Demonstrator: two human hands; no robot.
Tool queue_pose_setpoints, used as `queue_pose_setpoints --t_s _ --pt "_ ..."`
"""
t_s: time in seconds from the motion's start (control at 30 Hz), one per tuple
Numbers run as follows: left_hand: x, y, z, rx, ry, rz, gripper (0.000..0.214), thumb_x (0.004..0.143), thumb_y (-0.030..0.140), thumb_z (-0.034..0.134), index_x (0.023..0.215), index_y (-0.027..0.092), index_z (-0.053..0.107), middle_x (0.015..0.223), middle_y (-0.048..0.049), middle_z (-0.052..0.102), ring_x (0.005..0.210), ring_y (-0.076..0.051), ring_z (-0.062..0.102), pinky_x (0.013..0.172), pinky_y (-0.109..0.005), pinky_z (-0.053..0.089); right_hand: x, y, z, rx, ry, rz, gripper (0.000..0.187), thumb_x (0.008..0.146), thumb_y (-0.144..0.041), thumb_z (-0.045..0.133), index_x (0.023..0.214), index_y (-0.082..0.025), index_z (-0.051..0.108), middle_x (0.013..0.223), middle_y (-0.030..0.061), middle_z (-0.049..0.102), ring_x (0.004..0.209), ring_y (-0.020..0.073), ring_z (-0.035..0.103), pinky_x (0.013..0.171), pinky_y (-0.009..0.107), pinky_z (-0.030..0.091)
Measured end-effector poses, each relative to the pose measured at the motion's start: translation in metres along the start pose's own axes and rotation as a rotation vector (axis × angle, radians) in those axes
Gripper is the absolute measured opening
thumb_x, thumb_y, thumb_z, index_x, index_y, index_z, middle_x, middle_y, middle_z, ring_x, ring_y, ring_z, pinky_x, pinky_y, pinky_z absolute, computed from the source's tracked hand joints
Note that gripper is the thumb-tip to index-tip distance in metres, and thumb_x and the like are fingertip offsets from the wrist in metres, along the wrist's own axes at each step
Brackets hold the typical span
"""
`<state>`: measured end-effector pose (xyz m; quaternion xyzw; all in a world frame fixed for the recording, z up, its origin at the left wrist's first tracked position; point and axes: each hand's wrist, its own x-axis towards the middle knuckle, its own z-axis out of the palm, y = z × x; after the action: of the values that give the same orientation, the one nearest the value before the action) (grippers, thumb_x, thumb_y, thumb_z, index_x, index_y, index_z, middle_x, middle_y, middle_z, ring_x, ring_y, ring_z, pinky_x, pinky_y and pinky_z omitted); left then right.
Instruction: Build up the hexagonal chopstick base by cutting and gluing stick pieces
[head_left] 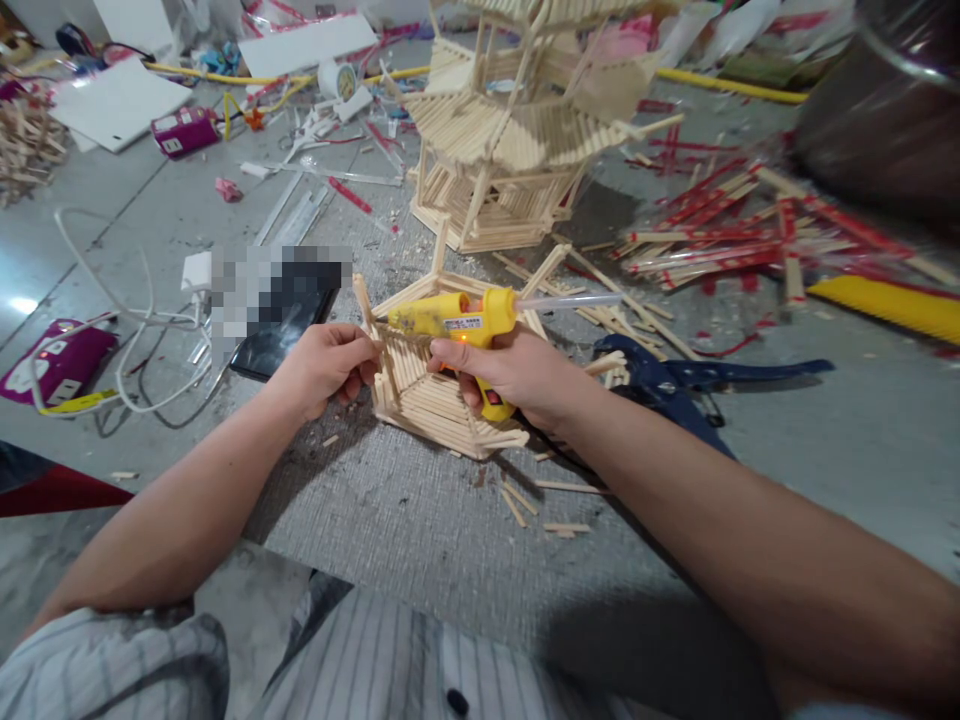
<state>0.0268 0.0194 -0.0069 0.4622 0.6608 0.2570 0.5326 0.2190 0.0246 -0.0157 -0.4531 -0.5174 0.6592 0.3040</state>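
Observation:
My right hand (502,370) is wrapped round the handle of a yellow hot glue gun (487,313), a clear glue stick (570,299) jutting from its back. Its nozzle points left, at the upright sticks of a small wooden-stick frame (431,412) on the table. At that frame's left edge, my left hand (337,365) is closed with thumb and fingertips pinched by an upright stick; whatever lies between the fingers is hidden. Behind stands a tiered pagoda model (495,130) built from the same pale sticks.
A dark phone (289,320) lies left of the frame, near a white cable (142,315) and a purple power strip (60,360). Blue cutters (675,385) rest at right. Loose sticks and red-marked wrappers (720,235) spread behind them, beside a yellow comb-edged strip (885,305).

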Motion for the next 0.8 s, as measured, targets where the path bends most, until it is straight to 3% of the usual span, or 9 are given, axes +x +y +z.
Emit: queue_pose_setpoints --t_s 0.43,0.8 --pt "0.0023 -0.0033 -0.0023 -0.042 -0.026 0.011 0.019 0.075 0.024 0.055 0.058 0.017 0.051 0.047 0.0031 0.053 0.035 -0.006 0.047 0.035 -0.018 0.036 -0.0014 -0.0011 -0.0012 0.098 0.054 -0.011 0.036 0.066 -0.047 0.071 0.077 -0.017 0.057 0.072 0.0002 0.065 0.032 0.0025 0.044 0.028 0.018 0.033" --pt "0.0009 0.0001 -0.0014 -0.021 -0.016 0.014 0.018 0.074 0.024 0.056 0.058 0.016 0.05 0.044 0.0037 0.051 0.034 -0.006 0.047 0.036 -0.018 0.038 -0.0038 -0.0071 0.0006 0.047 0.051 -0.01 0.029 0.07 -0.041 0.069 0.073 -0.015 0.057 0.068 -0.0007 0.063 0.031 0.0016 0.042 0.028 0.017 0.032"
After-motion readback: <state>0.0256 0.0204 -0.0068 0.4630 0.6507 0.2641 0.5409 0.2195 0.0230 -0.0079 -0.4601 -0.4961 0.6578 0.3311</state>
